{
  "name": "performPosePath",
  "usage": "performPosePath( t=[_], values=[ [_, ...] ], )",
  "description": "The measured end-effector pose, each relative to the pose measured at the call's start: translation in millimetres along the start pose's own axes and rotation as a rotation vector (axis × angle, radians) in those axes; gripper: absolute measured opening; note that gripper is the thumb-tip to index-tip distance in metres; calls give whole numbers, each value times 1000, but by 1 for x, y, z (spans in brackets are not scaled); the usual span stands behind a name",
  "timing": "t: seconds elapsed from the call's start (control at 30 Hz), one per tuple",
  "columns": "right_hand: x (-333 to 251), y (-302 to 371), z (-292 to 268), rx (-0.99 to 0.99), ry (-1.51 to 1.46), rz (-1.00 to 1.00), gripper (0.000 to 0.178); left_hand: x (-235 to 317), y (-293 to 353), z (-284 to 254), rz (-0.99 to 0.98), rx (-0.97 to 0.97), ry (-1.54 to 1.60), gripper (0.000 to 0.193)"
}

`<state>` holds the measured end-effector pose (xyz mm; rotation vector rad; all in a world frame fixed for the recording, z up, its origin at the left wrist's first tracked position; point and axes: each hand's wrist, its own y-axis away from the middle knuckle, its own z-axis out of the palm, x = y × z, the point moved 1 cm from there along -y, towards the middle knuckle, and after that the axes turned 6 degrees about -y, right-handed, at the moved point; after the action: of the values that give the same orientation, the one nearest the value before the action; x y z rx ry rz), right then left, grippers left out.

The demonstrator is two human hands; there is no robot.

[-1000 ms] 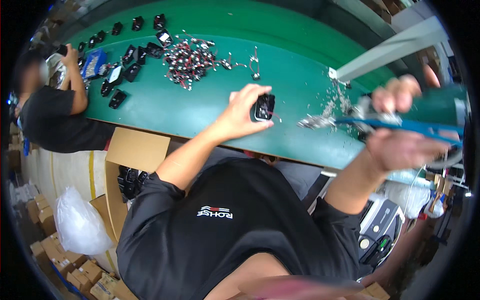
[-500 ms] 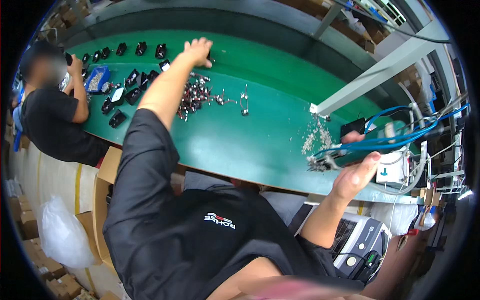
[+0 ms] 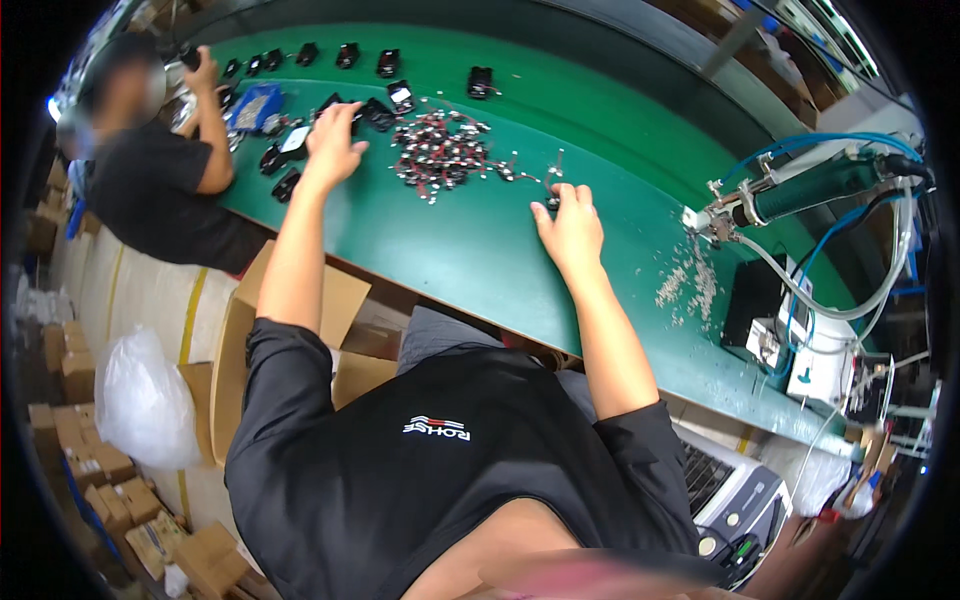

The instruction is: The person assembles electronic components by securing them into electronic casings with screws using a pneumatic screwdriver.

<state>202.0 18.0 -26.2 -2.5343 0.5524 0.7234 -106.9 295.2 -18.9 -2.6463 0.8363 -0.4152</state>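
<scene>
My left hand point(image 3: 335, 150) reaches over the cluster of black plastic housings point(image 3: 378, 114) at the left of the bench. Its thumb stands apart from the fingers, whose tips lie at a housing partly hidden beneath them. To the right, my right hand point(image 3: 573, 230) has thumb and fingers closed around a small black part with wires point(image 3: 552, 202), mostly covered by the fingertips. Between the hands lies a heap of small wired parts point(image 3: 440, 155) with red and black leads. A single black housing point(image 3: 481, 82) sits farther back, beyond the heap.
A green pneumatic tool point(image 3: 800, 192) with blue hoses stands at the right, near scattered pale bits point(image 3: 690, 285). A black box point(image 3: 752, 305) is beside it. At the left, a co-worker point(image 3: 165, 160) works near a blue tray point(image 3: 258, 108). A cardboard box point(image 3: 240, 340) stands below the bench edge.
My left hand has come back from the far housing, which now stands free, to the housing cluster. My right hand has left the pneumatic tool and moved left to the wired part. The view has shifted.
</scene>
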Motion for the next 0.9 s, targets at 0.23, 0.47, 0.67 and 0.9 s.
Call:
performPosePath(
  t=[0.23, 0.47, 0.67, 0.9],
  values=[
    [2, 37, -5, 55, -35, -56, 15, 36, -12, 7, -120, 45, -212, 88],
    [13, 96, -41, 104, -172, -74, 21, 31, -25, 30, -149, 91, -350, 81],
    [15, 118, -46, 106, -281, -32, 23, 34, -26, 19, -220, 35, -327, 76],
    [17, 119, -47, 99, -329, -31, 24, 68, 47, -56, -319, 347, 983, 62]
  ],
)
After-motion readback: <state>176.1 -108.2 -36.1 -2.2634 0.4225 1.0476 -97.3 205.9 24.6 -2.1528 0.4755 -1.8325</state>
